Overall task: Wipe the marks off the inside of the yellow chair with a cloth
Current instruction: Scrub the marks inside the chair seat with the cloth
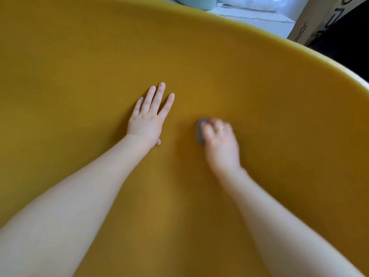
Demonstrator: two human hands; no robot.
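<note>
Yellow chair (pixel 199 66), the curved inside of its shell filling nearly the whole view, rim sweeping from top centre down to the right edge. Smooth mustard surface, no marks clear enough to make out at this blur.

Beyond the rim, well past the fingertips: cardboard box (pixel 311 21) with dark lettering at upper right, a pale blue-green container (pixel 195 2) at the top edge, white bundled material (pixel 259 4) beside it on a light surface.

Two bare forearms reaching in from the bottom corners toward the middle of the shell.

Left hand (pixel 148 118) laid palm-down on the yellow surface, fingers (pixel 159 96) stretched straight and slightly fanned, thumb tucked under near the wrist, holding nothing, only pressing flat.

Right hand (pixel 219 138) just beside it to the right, apart from it, blurred, knuckles up, fingers curled down and closed over the cloth (pixel 200 132). Thin ring (pixel 221 128) on one finger.

Cloth: small greyish-purple wad, mostly hidden beneath the curled fingers, only its left edge and a bit at the fingertips showing, pressed against the chair's inner surface, in the gap between the right fingers and the left hand's thumb side.
</note>
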